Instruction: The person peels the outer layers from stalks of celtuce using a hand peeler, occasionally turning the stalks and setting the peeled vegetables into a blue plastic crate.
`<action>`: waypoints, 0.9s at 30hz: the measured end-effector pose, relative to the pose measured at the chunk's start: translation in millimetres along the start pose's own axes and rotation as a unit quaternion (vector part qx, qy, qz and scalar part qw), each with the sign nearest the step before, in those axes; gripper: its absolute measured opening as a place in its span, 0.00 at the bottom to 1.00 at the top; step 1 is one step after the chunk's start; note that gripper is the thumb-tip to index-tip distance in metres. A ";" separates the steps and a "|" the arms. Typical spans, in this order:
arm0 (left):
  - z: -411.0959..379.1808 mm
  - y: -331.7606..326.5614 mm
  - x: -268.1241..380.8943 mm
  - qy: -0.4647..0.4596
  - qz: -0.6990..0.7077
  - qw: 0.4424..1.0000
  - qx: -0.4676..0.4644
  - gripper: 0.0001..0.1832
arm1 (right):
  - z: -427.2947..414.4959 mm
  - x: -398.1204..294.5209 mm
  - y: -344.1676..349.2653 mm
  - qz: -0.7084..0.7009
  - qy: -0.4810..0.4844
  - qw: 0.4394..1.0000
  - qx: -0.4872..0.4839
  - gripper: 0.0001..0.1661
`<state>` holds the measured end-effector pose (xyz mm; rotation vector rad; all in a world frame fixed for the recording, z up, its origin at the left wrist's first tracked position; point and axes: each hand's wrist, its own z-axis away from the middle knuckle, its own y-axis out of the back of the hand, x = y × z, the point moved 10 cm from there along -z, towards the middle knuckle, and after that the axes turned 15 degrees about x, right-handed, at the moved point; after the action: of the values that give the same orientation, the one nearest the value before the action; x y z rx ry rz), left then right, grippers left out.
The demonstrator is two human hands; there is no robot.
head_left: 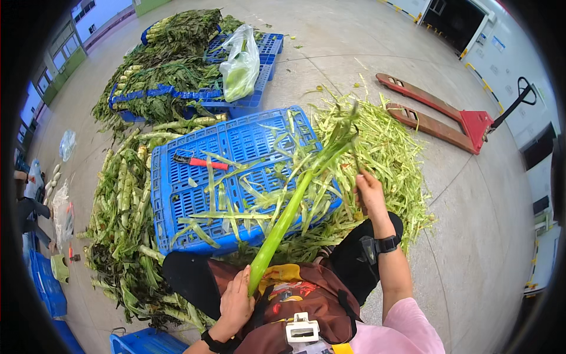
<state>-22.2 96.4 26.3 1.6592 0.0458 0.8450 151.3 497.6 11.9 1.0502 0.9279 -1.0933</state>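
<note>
A peeled celtuce stem (283,221), pale green with a few leaves at its tip, slants across the overturned blue plastic crate (199,146). Its thick lower end is gripped by my left hand (235,294), close to my lap. My right hand (371,194) holds a thin, dark knife (356,161) by the handle. The blade points away from me, beside the leafy tip; whether it touches the leaves is hard to tell. On the crate lies a peeler with a red handle (208,163), among scattered strips of peel (225,216).
Unpeeled celtuce (119,186) is heaped left of the crate. A large mound of peelings (384,163) lies to the right, near a red pallet jack (475,128). Behind, a blue pallet (269,44) carries bundled celtuce (163,75) and a plastic bag (241,66). Another person's legs (33,217) show far left.
</note>
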 end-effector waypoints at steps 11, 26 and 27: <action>-43.8 -64.8 -20.1 0.200 0.449 0.840 -0.229 0.48 | -5.0 -19.6 83.9 -0.241 0.022 0.959 0.145 0.15; -56.0 -52.1 18.4 0.263 0.523 0.765 -0.269 0.44 | -14.0 -23.6 -81.4 -0.196 -0.070 0.967 -0.144 0.21; -54.6 -52.5 16.7 0.259 0.510 0.776 -0.265 0.43 | -3.2 -30.4 -90.9 -0.236 -0.052 0.954 -0.180 0.20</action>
<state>-18.3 164.9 -9.7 0.7695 -0.7162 1.9117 56.0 496.5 22.6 0.4733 1.2729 -1.2909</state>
